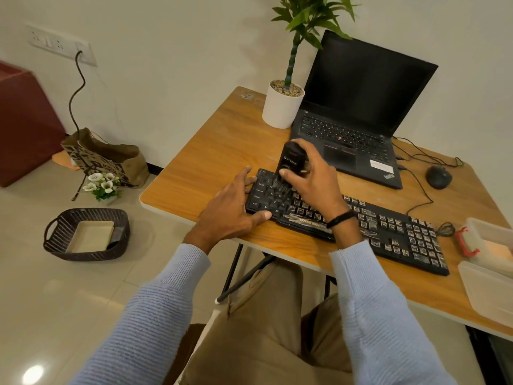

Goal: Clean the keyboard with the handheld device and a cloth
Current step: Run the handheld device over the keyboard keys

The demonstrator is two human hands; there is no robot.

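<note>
A black keyboard (388,232) lies slantwise along the front of the wooden table (211,151); many of its keys towards the right look dusty or pale. My right hand (313,179) grips a black handheld device (290,159) upright, with its brush end down on the keys near the keyboard's left end. My left hand (230,209) rests at the keyboard's left edge, fingers spread against its side and thumb along the front edge. No cloth shows plainly.
An open black laptop (355,112) and a potted plant (281,107) stand behind the keyboard. A mouse (438,177) with cables lies to the right. Clear plastic containers (488,276) sit at the right edge. On the floor are a woven basket (86,234) and a paper bag (108,159).
</note>
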